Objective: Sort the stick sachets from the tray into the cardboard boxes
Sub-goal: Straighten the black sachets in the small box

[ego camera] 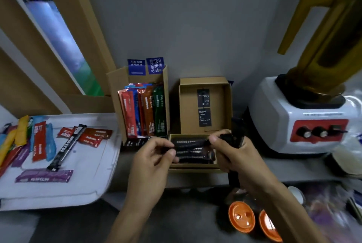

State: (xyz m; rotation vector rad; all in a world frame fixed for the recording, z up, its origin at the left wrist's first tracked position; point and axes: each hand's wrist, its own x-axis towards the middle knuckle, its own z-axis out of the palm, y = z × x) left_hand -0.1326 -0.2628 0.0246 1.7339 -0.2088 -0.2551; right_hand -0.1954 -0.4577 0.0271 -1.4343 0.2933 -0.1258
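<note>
A white tray [94, 180] on the left holds several stick sachets, among them a black one [65, 147], a purple one [44, 175] and red ones [89, 139]. A tall cardboard box [115, 90] behind stands full of coloured sachets [145, 111]. A flat cardboard box [195, 168] with its lid up holds black sachets [193, 155]. My left hand [154, 156] and my right hand [233, 152] each pinch one end of a black sachet [191, 142] held level over that flat box. My right hand also grips a bunch of black sachets [234, 137].
A white and red blender base [305, 117] with an amber jug [333, 33] stands at the right. Two orange lids [242, 216] lie near the front. A wooden window frame runs along the left, and a grey wall stands behind the boxes.
</note>
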